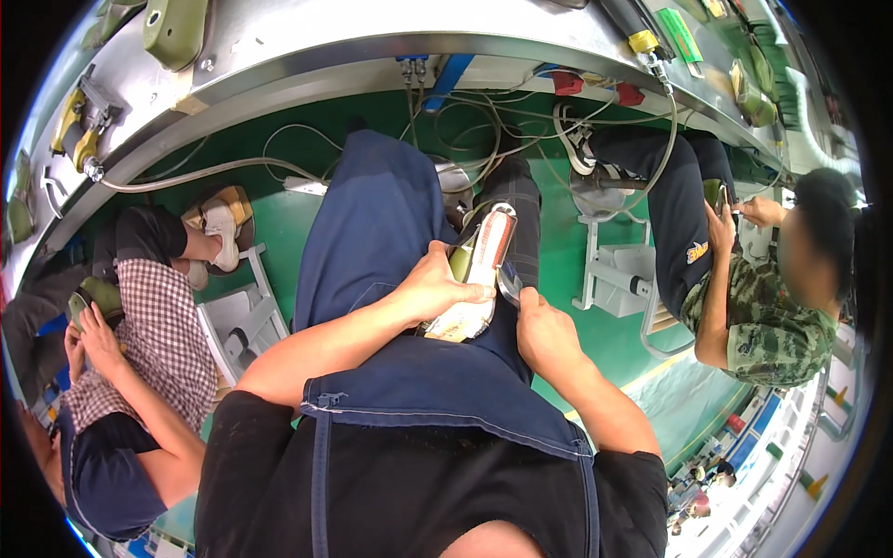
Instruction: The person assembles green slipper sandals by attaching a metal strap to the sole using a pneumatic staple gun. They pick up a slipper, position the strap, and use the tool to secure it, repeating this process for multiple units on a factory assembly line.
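My left hand (435,284) is clamped over a pale, olive-trimmed shoe upper with a cream sole (476,270), pinning it on my lap against my dark blue denim apron (372,223). My right hand (544,327) grips the shoe's lower right edge, fingers curled tight. Beyond my knees curves a grey metal workbench (307,46). A person in a checked shirt (163,335) sits at my left, one in camouflage (763,325) at my right.

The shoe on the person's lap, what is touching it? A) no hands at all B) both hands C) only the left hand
B: the left hand lies over the shoe from the side, and the right hand grips its edge with thumb and fingers.
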A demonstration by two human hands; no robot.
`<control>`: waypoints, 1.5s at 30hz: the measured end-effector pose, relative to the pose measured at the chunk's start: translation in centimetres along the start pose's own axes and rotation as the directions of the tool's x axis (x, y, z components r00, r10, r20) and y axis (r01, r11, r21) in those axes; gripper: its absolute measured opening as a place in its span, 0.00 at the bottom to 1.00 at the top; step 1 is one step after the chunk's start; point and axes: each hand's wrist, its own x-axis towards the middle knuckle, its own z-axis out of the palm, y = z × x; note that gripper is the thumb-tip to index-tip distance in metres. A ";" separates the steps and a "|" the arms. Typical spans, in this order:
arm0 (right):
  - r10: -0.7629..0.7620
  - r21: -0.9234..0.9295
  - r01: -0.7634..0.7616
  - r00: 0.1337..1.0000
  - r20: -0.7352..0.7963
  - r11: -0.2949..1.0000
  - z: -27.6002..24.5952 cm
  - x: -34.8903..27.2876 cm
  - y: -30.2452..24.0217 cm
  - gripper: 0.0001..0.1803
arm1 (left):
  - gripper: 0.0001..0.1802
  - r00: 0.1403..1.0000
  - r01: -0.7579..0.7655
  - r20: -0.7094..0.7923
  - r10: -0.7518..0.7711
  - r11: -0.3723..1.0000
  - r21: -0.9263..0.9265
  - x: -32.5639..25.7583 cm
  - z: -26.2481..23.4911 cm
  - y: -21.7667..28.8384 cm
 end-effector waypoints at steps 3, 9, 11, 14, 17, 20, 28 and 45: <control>-0.051 -0.168 0.040 0.997 -0.061 0.985 0.0 0.2 -0.5 0.08 | 0.52 0.998 -0.061 -0.025 0.063 0.995 0.083 0.6 0.0 -0.9; -0.056 -0.393 -0.001 0.989 -0.134 0.920 0.9 0.2 -1.3 0.08 | 0.50 0.949 0.220 0.180 -0.258 0.954 0.205 2.4 -2.2 4.7; -0.038 -0.448 -0.030 0.989 -0.143 0.893 0.8 0.1 -1.8 0.08 | 0.51 0.937 0.202 0.177 -0.300 0.883 0.424 3.8 -2.1 5.8; -0.010 -0.486 -0.070 0.987 -0.162 0.871 0.8 -0.1 -2.2 0.08 | 0.47 0.942 0.145 0.160 -0.294 0.789 0.597 4.3 -1.3 7.1; -0.019 -0.468 -0.075 0.981 -0.194 0.881 1.0 -0.3 -2.0 0.09 | 0.42 0.948 0.140 0.145 -0.285 0.778 0.612 4.3 -0.9 7.1; -0.075 -0.400 -0.023 0.971 -0.225 0.916 0.5 -0.1 -1.5 0.11 | 0.40 0.955 0.122 0.138 -0.262 0.773 0.623 3.8 -0.7 7.5; -0.057 0.402 0.022 0.996 0.075 0.916 -6.5 1.7 1.2 0.30 | 0.36 0.963 0.127 0.104 -0.249 0.759 0.639 2.9 -0.5 7.9; -0.160 0.216 0.190 0.976 -0.150 0.958 0.7 3.0 0.9 0.47 | 0.32 0.960 0.057 0.200 -0.195 0.837 0.544 2.2 -1.2 7.6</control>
